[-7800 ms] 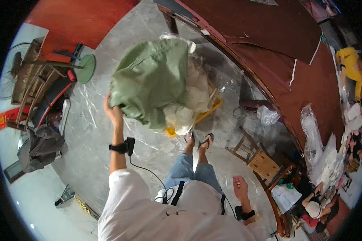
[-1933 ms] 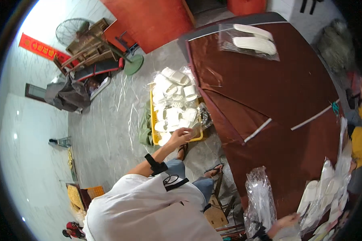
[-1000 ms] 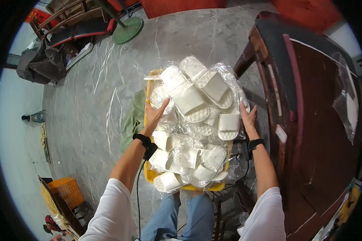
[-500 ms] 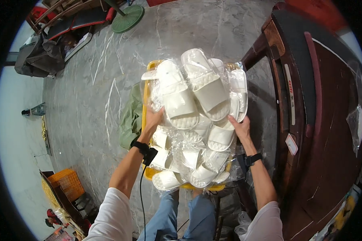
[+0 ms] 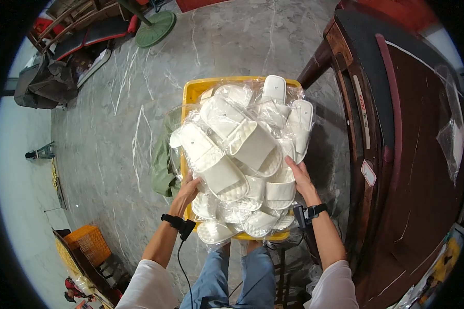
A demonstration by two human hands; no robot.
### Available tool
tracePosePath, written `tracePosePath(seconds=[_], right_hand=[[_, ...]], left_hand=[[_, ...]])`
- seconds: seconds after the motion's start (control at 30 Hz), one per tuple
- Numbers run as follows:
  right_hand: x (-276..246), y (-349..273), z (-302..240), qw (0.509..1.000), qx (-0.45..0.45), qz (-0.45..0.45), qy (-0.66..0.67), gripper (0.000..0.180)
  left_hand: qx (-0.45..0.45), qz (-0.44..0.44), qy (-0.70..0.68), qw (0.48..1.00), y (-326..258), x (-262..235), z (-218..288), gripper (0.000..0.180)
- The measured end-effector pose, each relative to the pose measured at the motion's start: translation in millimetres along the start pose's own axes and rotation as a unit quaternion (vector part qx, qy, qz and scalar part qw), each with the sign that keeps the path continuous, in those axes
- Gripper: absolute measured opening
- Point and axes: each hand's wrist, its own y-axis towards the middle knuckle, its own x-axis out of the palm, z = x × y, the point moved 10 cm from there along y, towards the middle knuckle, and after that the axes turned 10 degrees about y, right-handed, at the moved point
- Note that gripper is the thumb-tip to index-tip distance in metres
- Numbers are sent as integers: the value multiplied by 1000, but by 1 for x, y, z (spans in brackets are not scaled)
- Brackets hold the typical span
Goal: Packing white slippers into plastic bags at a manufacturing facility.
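Observation:
A pair of white open-toed slippers (image 5: 220, 176) in clear plastic lies slanted on top of a heap of similar bagged slippers. The heap fills a yellow crate (image 5: 191, 93) in front of my legs. At the pair's left side, my left hand (image 5: 187, 189) is closed on the wrapping, thumb on top and fingers partly hidden. My right hand (image 5: 300, 174) grips at the right side, its thumb against the plastic and its fingertips out of sight beside the heap. Each wrist wears a black strap with a small device.
Green cloth (image 5: 165, 159) lies against the crate's left side. Dark wooden furniture (image 5: 417, 154) stands close on the right. A round green base (image 5: 156, 29) is on the grey floor at the far left, and an orange crate (image 5: 89, 244) is at the lower left.
The top pair of slippers has come down and toward me and now lies more slanted. Both hands moved nearer my body with it, exposing more of the crate's far rim.

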Motion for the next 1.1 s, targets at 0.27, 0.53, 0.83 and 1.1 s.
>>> tracePosePath(seconds=[0.27, 0.53, 0.83, 1.1], right_hand=[[68, -41, -12, 992, -46, -117, 22, 47], [60, -66, -11, 992, -26, -124, 8, 44], [53, -67, 15, 993, 3, -101, 63, 42], [55, -69, 28, 989, -18, -98, 111, 38]], left_hand=[[13, 27, 22, 999, -12, -20, 3, 53], [40, 17, 1, 999, -59, 9, 42, 48], [81, 5, 243, 967, -37, 2, 79, 43], [45, -16, 100, 994, -44, -62, 42, 39]])
